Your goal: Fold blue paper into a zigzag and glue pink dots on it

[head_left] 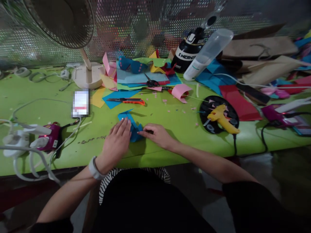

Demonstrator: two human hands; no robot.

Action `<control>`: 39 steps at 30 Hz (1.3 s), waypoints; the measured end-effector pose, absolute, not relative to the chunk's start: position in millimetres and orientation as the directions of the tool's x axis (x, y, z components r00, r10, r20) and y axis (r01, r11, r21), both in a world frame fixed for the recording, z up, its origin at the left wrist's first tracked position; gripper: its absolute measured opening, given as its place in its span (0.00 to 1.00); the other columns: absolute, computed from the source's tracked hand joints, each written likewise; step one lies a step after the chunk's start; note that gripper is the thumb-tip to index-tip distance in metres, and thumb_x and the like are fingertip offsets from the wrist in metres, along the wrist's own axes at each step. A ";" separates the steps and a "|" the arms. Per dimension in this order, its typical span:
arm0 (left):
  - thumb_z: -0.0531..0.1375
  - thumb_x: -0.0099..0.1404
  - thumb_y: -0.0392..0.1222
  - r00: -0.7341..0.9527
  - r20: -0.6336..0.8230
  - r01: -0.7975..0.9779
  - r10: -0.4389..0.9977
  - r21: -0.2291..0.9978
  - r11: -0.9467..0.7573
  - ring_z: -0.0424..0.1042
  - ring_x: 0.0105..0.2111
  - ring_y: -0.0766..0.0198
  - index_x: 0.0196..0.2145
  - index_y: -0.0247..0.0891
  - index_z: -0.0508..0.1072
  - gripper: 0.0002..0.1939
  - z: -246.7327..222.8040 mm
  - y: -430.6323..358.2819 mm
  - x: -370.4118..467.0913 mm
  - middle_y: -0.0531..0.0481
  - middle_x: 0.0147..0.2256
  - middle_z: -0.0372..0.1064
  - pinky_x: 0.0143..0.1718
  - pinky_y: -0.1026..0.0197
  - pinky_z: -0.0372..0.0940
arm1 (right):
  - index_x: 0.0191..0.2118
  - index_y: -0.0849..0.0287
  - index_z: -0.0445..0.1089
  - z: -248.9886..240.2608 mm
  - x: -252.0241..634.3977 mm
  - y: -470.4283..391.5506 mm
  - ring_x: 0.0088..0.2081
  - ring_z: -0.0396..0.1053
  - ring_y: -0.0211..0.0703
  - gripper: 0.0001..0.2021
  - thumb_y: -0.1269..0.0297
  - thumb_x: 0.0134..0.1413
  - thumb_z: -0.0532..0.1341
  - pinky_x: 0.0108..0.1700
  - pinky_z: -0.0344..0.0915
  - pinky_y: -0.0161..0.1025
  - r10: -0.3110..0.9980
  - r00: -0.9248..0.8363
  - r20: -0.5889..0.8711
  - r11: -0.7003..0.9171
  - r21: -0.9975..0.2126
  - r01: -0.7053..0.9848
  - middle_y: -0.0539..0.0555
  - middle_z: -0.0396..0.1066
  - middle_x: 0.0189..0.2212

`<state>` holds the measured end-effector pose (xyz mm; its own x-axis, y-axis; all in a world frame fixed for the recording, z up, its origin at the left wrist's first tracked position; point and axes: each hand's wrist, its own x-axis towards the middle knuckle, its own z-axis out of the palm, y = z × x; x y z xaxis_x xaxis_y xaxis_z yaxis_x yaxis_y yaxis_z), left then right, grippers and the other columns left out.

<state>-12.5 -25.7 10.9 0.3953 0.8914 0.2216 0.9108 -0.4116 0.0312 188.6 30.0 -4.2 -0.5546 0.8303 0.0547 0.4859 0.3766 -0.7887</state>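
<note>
A folded blue paper piece [136, 133] lies on the green table [160, 158] in front of me, with upturned flaps at its top and right side. My left hand [119, 137] rests flat over its left part, fingers stretched out and pointing up and away. At its right edge my right hand [157, 134] pinches a small flap between thumb and fingertips. Just beyond the paper lies an orange and black box cutter [127, 101], partly on a flat blue sheet [113, 103].
Yellow glue gun [221, 119] on a black round tray [206, 108] at right. Behind are black scissors [152, 82], a coloured paper pile, a black bottle [184, 53] and a clear bottle [209, 53]. Left: fan [88, 76], phone [80, 103], purple power block [50, 137], cables.
</note>
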 end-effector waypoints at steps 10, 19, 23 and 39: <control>0.45 0.68 0.31 0.507 0.115 0.861 0.854 -0.018 -0.509 0.60 0.62 0.54 0.61 0.27 0.63 0.24 -9.8 -47.3 -7.0 0.36 0.61 0.59 0.61 0.49 0.59 | 0.30 0.57 0.69 -4.4 184.0 36.8 0.28 0.69 0.39 0.17 0.48 0.58 0.59 0.30 0.59 0.36 0.860 -0.507 -0.063 0.277 -0.777 0.566 0.50 0.73 0.26; 0.44 0.69 0.31 0.473 0.163 0.874 0.866 0.040 -0.484 0.59 0.62 0.56 0.62 0.25 0.59 0.25 -15.7 -47.5 -6.6 0.36 0.60 0.61 0.62 0.51 0.58 | 0.48 0.56 0.64 -6.3 176.6 37.8 0.29 0.71 0.41 0.14 0.57 0.59 0.60 0.30 0.62 0.37 0.893 -0.447 -0.061 0.264 -0.733 0.628 0.49 0.75 0.28; 0.44 0.68 0.31 0.495 0.117 0.865 0.861 0.028 -0.501 0.57 0.63 0.55 0.63 0.24 0.57 0.26 -14.9 -47.0 -8.2 0.35 0.61 0.59 0.62 0.49 0.57 | 0.47 0.57 0.62 -6.9 174.4 36.5 0.31 0.72 0.40 0.12 0.56 0.62 0.57 0.32 0.63 0.37 0.880 -0.476 -0.007 0.306 -0.757 0.577 0.50 0.75 0.30; 0.47 0.67 0.30 0.501 0.068 0.865 0.863 -0.018 -0.501 0.56 0.64 0.53 0.65 0.31 0.57 0.28 -17.0 -50.1 -9.2 0.38 0.64 0.54 0.62 0.47 0.55 | 0.47 0.55 0.62 -4.4 168.9 40.1 0.27 0.70 0.40 0.10 0.62 0.61 0.58 0.28 0.59 0.36 0.880 -0.466 -0.095 0.293 -0.663 0.688 0.48 0.74 0.28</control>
